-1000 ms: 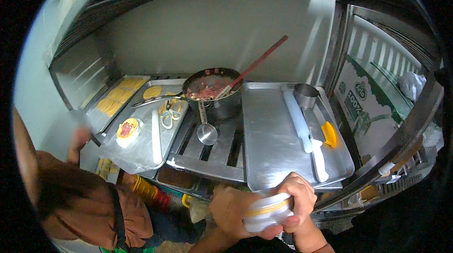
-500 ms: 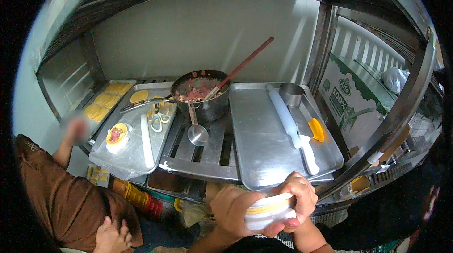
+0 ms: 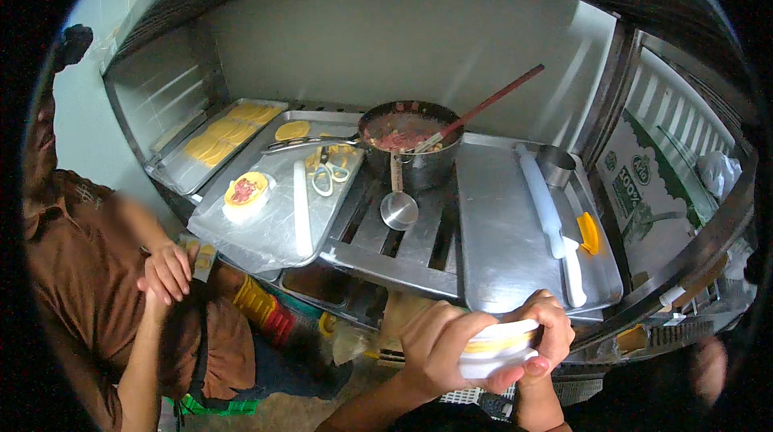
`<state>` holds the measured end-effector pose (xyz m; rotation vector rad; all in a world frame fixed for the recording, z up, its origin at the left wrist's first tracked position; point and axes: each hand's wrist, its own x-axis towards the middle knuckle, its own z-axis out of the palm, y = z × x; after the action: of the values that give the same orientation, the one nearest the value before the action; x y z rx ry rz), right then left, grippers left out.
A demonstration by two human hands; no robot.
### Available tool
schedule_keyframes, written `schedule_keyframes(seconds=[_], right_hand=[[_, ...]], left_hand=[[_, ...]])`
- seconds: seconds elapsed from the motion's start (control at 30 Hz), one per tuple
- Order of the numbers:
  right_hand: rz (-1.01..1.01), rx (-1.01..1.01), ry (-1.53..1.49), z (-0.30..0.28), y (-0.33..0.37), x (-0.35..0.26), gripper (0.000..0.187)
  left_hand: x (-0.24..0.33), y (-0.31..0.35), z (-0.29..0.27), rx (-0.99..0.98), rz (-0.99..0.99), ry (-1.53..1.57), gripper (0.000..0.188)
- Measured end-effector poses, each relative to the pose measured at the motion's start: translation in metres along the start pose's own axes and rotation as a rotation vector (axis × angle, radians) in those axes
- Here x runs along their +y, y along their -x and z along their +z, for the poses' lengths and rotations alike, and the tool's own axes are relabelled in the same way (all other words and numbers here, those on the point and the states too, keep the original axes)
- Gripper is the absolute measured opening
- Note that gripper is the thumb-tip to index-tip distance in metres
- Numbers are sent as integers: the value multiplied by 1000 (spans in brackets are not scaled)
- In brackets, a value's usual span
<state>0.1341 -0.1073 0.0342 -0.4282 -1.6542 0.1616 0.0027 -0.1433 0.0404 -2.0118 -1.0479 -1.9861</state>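
Both my hands are wrapped round a white round dough press (image 3: 485, 363), held in front of the right tray's near edge. My left hand (image 3: 439, 345) grips its left side, and my right hand (image 3: 551, 334) clasps its right side with fingers underneath. A yellow band of dough (image 3: 501, 341) shows between the press's white halves. On the left tray, a yellow dough round topped with pinkish chopped filling (image 3: 245, 188) sits on a white mould. Beyond my hands stands a dark pot (image 3: 423, 169) of the same-looking filling, with a long reddish-brown handle leaning out.
The left metal tray (image 3: 217, 227) bears a white stick (image 3: 302, 210) and scissors (image 3: 323, 178). A metal scoop (image 3: 398, 211) hangs by the pot. The right tray (image 3: 499, 231) holds a rolling pin (image 3: 541, 202), metal cup (image 3: 555, 166), yellow scraper (image 3: 589, 233) and white handle (image 3: 572, 275). A co-worker (image 3: 105, 271) is at left.
The view has swung left, so the scene sits further right. The co-worker's hand has come away from the far-left tray, and their hands are now together. My hands keep gripping the press.
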Motion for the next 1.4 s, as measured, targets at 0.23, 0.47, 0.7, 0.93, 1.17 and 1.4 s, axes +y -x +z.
schedule_keyframes(seconds=[0.23, 0.47, 0.7, 0.93, 1.17, 1.4], right_hand=[[29, -38, -17, 9, -4, -2, 44], [61, -40, -12, 21, 0, -3, 40], [129, 10, 31, 16, 3, 4, 44], [329, 157, -340, -24, 13, 13, 60], [458, 245, -643, -75, 27, 22, 53], [666, 517, -864, -121, 44, 27, 59]], left_hand=[[-7, 1, -8, -2, -23, -22, 52], [-12, 5, -15, 8, -62, -57, 53], [-16, 3, -15, -177, -134, 62, 68], [-10, 25, 7, -271, -372, 469, 69], [20, 34, 72, -175, -383, 937, 46], [60, 54, 137, -111, -472, 1096, 49]])
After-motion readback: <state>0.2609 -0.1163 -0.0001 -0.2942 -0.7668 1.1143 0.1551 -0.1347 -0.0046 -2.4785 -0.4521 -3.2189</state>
